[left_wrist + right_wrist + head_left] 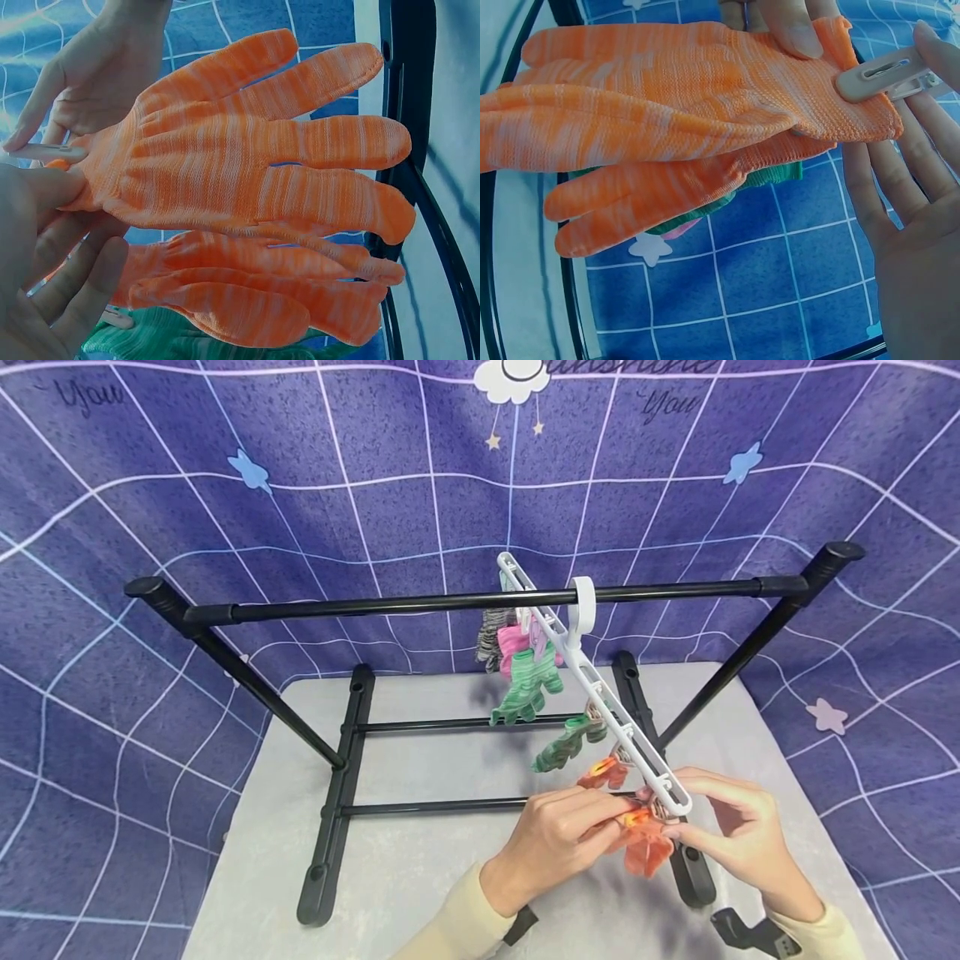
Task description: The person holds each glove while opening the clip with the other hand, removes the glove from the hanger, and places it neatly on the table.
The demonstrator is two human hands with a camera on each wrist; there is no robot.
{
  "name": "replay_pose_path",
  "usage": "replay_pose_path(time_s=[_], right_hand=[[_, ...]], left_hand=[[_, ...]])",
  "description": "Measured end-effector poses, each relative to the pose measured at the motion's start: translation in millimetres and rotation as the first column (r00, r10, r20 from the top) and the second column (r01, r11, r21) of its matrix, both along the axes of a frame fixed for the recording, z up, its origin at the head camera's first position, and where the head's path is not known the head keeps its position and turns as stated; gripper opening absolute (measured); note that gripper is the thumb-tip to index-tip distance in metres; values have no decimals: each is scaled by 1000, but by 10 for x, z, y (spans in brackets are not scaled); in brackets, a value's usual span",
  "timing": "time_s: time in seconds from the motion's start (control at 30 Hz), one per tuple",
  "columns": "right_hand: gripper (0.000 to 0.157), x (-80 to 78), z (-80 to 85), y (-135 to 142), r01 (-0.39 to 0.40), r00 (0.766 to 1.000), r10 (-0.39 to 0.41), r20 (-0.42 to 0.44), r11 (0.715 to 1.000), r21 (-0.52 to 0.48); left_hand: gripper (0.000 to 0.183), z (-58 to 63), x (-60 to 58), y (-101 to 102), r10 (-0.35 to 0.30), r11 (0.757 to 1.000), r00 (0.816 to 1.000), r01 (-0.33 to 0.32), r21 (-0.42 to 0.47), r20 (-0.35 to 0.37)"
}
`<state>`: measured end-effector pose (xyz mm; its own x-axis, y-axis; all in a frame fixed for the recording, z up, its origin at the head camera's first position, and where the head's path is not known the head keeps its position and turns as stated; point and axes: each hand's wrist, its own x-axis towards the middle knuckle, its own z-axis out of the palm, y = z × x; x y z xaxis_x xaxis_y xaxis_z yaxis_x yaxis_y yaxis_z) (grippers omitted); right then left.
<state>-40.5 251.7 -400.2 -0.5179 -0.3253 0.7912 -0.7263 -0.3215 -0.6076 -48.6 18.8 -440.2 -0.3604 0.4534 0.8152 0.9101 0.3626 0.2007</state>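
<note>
One black rack (420, 604) is bearing one white hanger (612, 703), slanting from eleven to five o'clock in the head view. Two green gloves (527, 687) are hanging near its middle, two orange gloves (648, 853) toward its five-o'clock end. At five, the left hand (558, 831) is pinching the nearest orange cuff (855, 121) with bent fingers; at four, the right hand (738, 827), nearly closed, is gripping one pale clothespin (876, 76) on that cuff.

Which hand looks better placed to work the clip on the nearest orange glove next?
Probably the right hand: it pinches the clip by its handle end. The left hand pinches the orange glove near its cuff, so it seems better placed to steady the fabric.
</note>
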Motion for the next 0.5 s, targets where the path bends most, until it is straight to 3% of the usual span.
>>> replay_pose_path(time_s=[0.5], right_hand=[[32, 15, -45, 27, 2, 999, -2, 41, 1000, -3]], left_hand=[[16, 18, 31, 30, -15, 1000, 1000, 15, 1, 7]])
